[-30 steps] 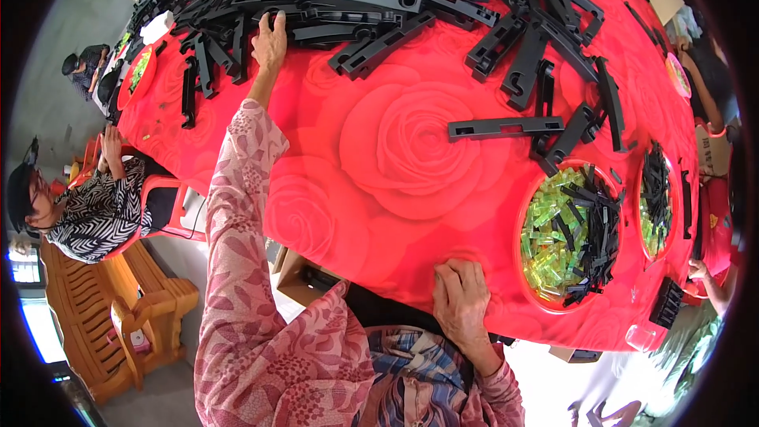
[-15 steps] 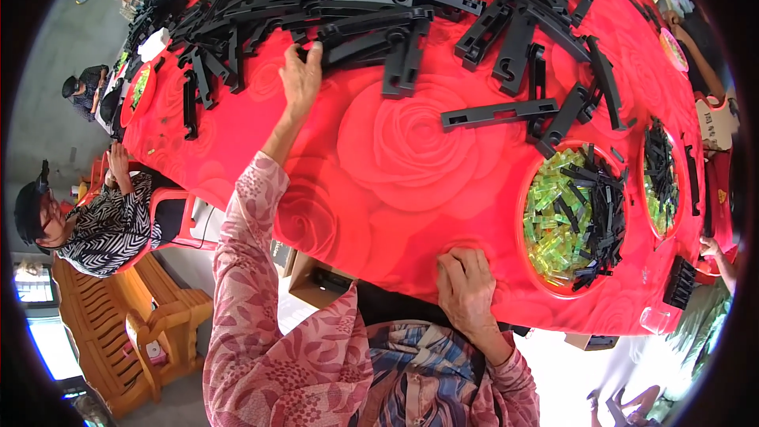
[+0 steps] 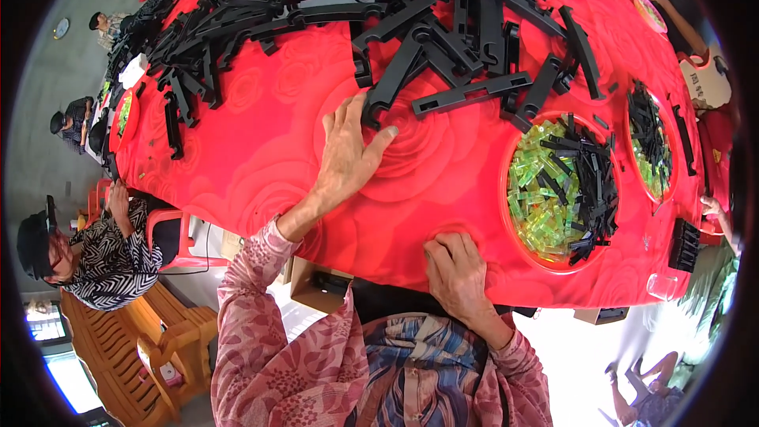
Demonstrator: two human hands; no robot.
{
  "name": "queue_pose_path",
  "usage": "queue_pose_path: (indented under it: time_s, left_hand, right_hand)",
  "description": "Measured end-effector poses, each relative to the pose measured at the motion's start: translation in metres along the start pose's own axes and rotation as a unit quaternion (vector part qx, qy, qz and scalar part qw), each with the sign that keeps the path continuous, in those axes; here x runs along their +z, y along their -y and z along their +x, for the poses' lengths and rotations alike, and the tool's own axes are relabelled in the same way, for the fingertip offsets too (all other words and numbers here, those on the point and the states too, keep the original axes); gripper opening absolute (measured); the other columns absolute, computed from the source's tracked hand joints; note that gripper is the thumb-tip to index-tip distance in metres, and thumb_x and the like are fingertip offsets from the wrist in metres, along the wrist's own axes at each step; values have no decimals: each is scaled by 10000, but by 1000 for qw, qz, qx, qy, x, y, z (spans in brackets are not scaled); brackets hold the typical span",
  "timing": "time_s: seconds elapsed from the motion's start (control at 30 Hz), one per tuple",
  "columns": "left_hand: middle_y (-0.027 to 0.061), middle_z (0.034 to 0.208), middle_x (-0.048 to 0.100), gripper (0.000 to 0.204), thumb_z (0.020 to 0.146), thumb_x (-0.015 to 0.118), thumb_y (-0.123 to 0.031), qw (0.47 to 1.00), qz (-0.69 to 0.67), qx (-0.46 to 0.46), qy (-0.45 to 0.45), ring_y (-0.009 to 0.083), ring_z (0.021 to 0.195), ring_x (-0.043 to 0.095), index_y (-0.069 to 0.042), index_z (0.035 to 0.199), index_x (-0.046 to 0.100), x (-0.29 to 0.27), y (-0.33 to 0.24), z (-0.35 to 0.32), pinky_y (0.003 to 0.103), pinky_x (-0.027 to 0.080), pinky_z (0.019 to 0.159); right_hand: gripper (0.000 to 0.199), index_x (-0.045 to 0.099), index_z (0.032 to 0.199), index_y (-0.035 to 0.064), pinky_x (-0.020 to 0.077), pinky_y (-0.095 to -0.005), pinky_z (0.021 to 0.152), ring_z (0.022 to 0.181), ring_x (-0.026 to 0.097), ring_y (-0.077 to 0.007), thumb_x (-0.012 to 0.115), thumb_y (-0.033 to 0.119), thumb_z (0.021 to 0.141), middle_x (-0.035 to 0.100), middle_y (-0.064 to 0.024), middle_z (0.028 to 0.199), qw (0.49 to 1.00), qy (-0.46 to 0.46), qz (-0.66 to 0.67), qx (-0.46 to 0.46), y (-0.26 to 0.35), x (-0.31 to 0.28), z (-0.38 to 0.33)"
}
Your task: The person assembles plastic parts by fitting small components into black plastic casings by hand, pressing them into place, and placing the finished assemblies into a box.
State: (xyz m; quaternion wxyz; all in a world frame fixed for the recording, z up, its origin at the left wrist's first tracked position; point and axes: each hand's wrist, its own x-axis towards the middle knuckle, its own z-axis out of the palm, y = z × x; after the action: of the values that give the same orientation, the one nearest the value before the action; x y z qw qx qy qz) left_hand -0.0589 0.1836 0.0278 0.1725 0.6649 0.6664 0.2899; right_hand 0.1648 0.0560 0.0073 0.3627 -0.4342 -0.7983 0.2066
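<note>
My left hand [image 3: 348, 150] is open over the red table, fingers stretched and thumb apart. Its fingertips are at the near end of a long black plastic part [image 3: 397, 71] with a rounded notch; whether they touch it I cannot tell. That part lies slanted at the near side of a big pile of similar black parts [image 3: 340, 8]. My right hand [image 3: 457, 273] rests at the table's near edge with fingers curled in, and nothing shows in it. Another long black part [image 3: 472, 95] lies crosswise to the right of the left hand.
A red-rimmed basin [image 3: 506, 217] of yellow-green clear pieces [image 3: 541, 198] and small black pieces [image 3: 589, 190] stands right of my right hand. A similar basin [image 3: 672, 166] is farther right. People sit around the table [image 3: 261, 134]; a wooden bench [image 3: 111, 348] stands at left.
My left hand has come right and nearer, away from the pile's left part, and its fingers have spread. Several black parts have shifted on the pile's near side. My right hand stays at the edge.
</note>
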Motion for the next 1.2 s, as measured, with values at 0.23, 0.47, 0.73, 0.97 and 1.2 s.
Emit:
queue_pose_path:
  time_s: [0.23, 0.47, 0.73, 0.97, 1.2]
  left_hand:
    - [143, 1177, 601, 595, 902, 698, -119, 925, -346, -92, 127, 157, 887, 640, -72, 1433, 434, 3, -18, -23, 296, 529, 785]
    - [142, 1137, 640, 495, 918, 666, -55, 918, -364, -91, 131, 164, 913, 649, -47, 1382, 496, -7, -11, -22, 296, 529, 849]
    - [148, 1185, 623, 495, 933, 662, -123, 916, -356, -116, 146, 151, 974, 651, -44, 1396, 507, -1, -26, -28, 286, 510, 860]
    - [185, 1159, 601, 631, 853, 749, -190, 936, -340, -84, 31, 193, 873, 635, 51, 1329, 411, 26, -22, -8, 327, 530, 748]
    - [122, 889, 638, 719, 831, 761, -263, 988, -145, -50, -4, 194, 761, 630, 48, 1360, 387, 36, -28, 9, 337, 516, 667]
  right_hand:
    - [226, 634, 972, -6, 495, -393, 644, 778, 580, -320, 689, -72, 763, 569, -141, 911, 1000, 0, -7, -9, 0, 0, 1]
    - [226, 633, 967, -5, 499, -389, 640, 772, 583, -317, 690, -76, 760, 571, -139, 912, 1000, -15, 2, -12, -2, 3, -1]
    - [267, 640, 988, -14, 509, -391, 702, 830, 592, -318, 682, -25, 725, 578, -137, 950, 1000, -1, -4, -6, -6, 3, -6]
    - [224, 631, 972, -15, 500, -396, 662, 784, 582, -322, 692, -70, 764, 568, -144, 925, 1000, -14, 7, -12, -4, 3, -1]
    - [281, 638, 978, -16, 511, -393, 711, 831, 589, -318, 674, -33, 699, 572, -138, 949, 1000, -11, 1, -11, -6, 5, -6]
